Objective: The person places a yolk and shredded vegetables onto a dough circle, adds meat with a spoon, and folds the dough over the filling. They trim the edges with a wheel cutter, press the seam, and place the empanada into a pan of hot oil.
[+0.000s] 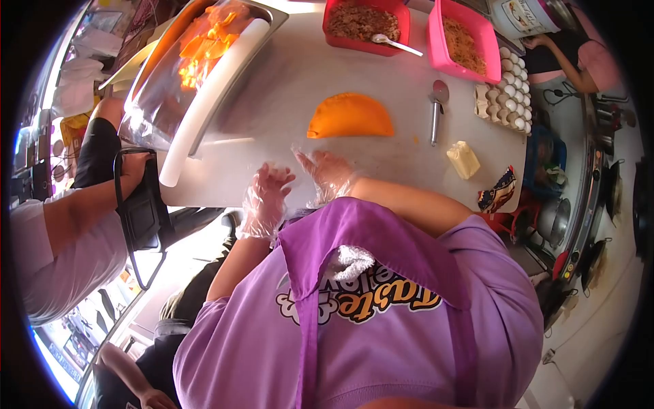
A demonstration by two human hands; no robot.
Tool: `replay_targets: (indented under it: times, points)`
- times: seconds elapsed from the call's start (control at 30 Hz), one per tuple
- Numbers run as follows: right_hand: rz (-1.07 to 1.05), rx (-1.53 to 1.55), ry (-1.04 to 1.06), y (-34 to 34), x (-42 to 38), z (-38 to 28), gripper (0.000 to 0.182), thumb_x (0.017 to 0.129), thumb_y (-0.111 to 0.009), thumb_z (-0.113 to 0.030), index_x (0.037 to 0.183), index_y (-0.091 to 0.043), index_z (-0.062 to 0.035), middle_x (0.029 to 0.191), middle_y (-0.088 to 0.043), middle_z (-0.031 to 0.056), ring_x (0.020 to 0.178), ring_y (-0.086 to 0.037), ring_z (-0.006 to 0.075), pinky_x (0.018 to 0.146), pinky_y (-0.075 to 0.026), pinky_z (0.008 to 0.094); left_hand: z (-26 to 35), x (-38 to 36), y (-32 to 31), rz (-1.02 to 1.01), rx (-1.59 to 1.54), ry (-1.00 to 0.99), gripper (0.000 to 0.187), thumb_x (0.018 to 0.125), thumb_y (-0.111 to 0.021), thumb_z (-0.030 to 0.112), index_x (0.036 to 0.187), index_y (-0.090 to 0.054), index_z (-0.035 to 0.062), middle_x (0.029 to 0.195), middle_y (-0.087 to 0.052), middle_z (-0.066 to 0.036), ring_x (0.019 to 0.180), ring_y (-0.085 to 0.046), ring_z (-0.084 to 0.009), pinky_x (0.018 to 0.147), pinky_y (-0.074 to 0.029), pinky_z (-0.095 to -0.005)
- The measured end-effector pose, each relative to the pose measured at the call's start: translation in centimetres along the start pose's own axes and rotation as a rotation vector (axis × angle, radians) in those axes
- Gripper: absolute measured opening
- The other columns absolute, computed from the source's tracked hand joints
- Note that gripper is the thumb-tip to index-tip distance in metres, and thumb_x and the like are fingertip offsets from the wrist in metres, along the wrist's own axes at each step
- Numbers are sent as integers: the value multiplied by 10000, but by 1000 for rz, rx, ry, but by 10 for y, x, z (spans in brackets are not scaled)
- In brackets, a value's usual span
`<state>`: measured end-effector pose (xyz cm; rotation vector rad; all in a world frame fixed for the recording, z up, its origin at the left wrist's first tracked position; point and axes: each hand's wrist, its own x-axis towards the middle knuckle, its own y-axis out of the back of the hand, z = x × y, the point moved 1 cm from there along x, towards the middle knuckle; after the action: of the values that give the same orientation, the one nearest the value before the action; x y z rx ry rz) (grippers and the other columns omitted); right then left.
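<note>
An orange half-moon of folded dough (pixel 351 115) lies flat on the grey table (pixel 272 116), its straight side facing me. Just below it, near the table's front edge, is my right hand (pixel 325 169) in a clear plastic glove, fingers apart and pointing left, touching nothing that I can see. To its left my left hand (pixel 268 191), also gloved, is raised with its fingers curled; whether it holds anything is hidden. A pizza cutter (pixel 437 112) and a yellowish block (pixel 464 160) lie to the right of the dough.
Left stands a metal tray (pixel 276 17) of orange dough with a plastic-film roll (pixel 211 102). Behind are a red filling box (pixel 361 41) with a spoon and a pink box (pixel 470 41). Right: eggs (pixel 511 92) and a wrapper (pixel 497 189). Other people are at both sides.
</note>
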<state>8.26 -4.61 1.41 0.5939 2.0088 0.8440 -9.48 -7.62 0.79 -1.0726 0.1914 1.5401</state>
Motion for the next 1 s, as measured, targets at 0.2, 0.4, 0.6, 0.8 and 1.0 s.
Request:
replay_targets:
  times: [0.2, 0.4, 0.6, 0.8, 1.0]
  points:
    - [-150, 77, 169, -45, 16, 13, 711, 851, -629, -241, 1459, -276, -142, 1162, -545, 172, 1052, -560, 345, 867, -480, 428, -42, -1, 79, 547, 523, -570, 438, 918, -593, 348, 1109, -528, -41, 935, -603, -112, 888, -589, -195, 744, -443, -327]
    - [34, 253, 237, -19, -2, 5, 634, 908, -525, -313, 1448, -299, -70, 1166, -565, 206, 1088, -564, 336, 905, -475, 423, -26, -11, 36, 466, 575, 52, 471, 810, -672, 120, 1229, -495, -3, 997, -618, -163, 993, -565, -221, 932, -410, -357]
    - [-11, -38, 200, -46, 24, 0, 671, 901, -503, -281, 1458, -253, -4, 1277, -509, 177, 1159, -523, 297, 965, -443, 390, -50, 48, 92, 291, 271, 72, 428, 824, -677, 93, 1215, -506, 59, 848, -556, -68, 616, -506, -180, 529, -418, -316]
    - [91, -69, 269, -60, 34, 1, 603, 905, -476, -265, 1428, -322, -8, 1257, -536, 160, 1131, -540, 308, 938, -455, 389, 15, 20, 28, 99, 432, 432, 318, 896, -649, 280, 1111, -590, 53, 732, -494, 31, 524, -429, -78, 442, -365, -203]
    - [170, 529, 84, -14, 14, 9, 340, 841, -591, -158, 1157, -597, -31, 1038, -621, 232, 912, -612, 382, 804, -491, 434, 45, 25, 10, 231, 156, -144, 383, 907, -569, 401, 1135, -581, 93, 812, -514, 19, 540, -447, -85, 483, -341, -222]
